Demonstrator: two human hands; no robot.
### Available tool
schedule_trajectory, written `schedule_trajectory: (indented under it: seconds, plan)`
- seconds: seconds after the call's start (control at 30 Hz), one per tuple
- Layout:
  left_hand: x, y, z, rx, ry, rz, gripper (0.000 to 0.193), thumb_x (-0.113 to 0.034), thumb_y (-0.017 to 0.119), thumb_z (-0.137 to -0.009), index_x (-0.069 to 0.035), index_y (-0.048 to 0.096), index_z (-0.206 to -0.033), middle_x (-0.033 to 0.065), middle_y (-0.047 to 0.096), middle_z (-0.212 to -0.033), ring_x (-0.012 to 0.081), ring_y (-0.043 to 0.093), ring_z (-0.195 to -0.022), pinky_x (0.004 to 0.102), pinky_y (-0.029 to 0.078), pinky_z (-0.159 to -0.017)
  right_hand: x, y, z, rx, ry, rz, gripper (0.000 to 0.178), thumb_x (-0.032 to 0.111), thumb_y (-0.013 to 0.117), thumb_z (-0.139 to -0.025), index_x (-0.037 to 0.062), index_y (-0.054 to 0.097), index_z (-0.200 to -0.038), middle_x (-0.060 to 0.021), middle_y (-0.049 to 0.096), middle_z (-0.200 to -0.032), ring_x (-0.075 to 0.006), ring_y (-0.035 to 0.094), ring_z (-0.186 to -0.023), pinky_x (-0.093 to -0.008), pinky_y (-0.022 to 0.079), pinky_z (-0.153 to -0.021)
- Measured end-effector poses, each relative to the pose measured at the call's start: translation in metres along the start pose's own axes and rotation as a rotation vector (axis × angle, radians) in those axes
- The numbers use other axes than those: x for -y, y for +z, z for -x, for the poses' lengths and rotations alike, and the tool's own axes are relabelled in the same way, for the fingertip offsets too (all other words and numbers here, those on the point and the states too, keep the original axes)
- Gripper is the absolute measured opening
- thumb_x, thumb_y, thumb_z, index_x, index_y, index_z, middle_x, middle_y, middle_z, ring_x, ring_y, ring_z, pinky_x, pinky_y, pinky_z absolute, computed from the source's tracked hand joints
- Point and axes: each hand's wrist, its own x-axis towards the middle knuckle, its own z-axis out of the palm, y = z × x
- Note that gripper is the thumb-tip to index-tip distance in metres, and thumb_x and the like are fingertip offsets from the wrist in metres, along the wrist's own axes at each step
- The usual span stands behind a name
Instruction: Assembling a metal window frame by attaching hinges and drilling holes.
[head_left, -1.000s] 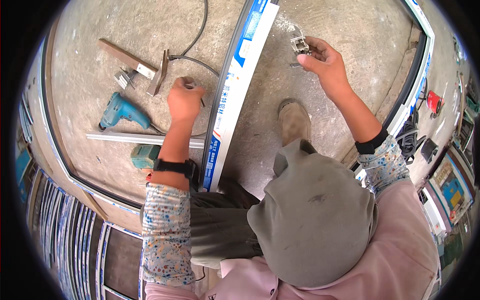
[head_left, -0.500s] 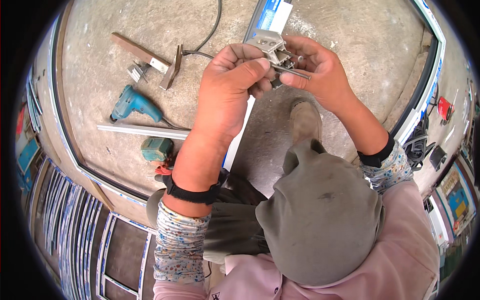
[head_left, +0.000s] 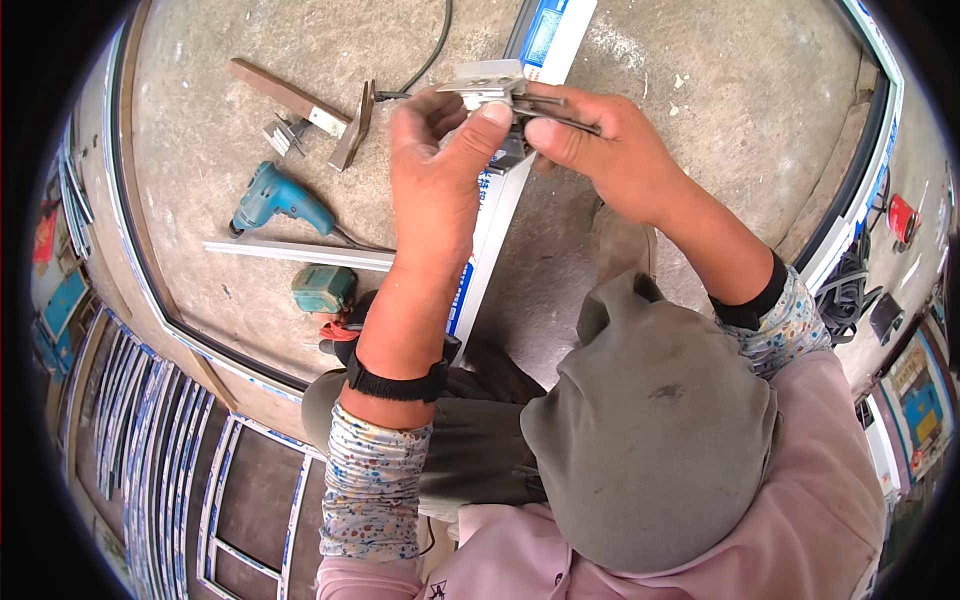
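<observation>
Over the floor, at the top middle, a silvery metal bracket (head_left: 490, 88) is held between both hands. My left hand (head_left: 440, 150) grips it from the left, thumb pressed on its near face. Long thin metal pins or screws (head_left: 570, 120) stick out of its right side. My right hand (head_left: 600, 145) is closed around that side, thumb and fingers by the pins; some of its fingertips are hidden. A dark block (head_left: 508, 152) shows just under the bracket, between the hands. Beneath them runs a white metal profile (head_left: 490, 245) with blue film.
Left of my hands lie a hammer-like tool with a brown handle (head_left: 285, 92), small loose metal brackets (head_left: 284, 134), a teal corded drill (head_left: 280, 200), a thin metal strip (head_left: 300, 254) and a green tool base (head_left: 325, 288). Frames (head_left: 160, 450) are stacked at lower left.
The bracket has moved left and been turned, so its flat plate now faces up and away. Both hands shifted slightly left with it. The whole view has swung a little.
</observation>
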Motion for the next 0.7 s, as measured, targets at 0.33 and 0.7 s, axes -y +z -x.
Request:
schedule_trajectory:
  seconds: [0.33,0.7]
  plan:
    - [0.008,-0.004,-0.007,0.267,-0.248,0.494,0.032,-0.030,0.064,-0.098,-0.004,0.060,-0.117,0.0066,0.067,-0.108,0.0167,0.063,-0.101,0.0375,0.052,-0.089,-0.001,0.013,-0.004,-0.097,-0.167,0.149,0.070,0.053,0.056,-0.096,-0.0039,0.051,-0.137,-0.0207,0.067,-0.115,-0.0231,0.064,-0.106,-0.0361,0.049,-0.094]
    - [0.011,-0.030,-0.015,0.296,-0.329,0.861,0.037,-0.031,0.054,-0.098,0.000,0.060,-0.118,0.0172,0.068,-0.112,0.0294,0.067,-0.097,0.0423,0.053,-0.086,0.019,0.000,0.008,-0.041,-0.178,0.300,0.048,0.045,0.047,-0.101,0.0033,0.068,-0.090,-0.0130,0.065,-0.073,-0.0244,0.065,-0.070,-0.0354,0.050,-0.066]
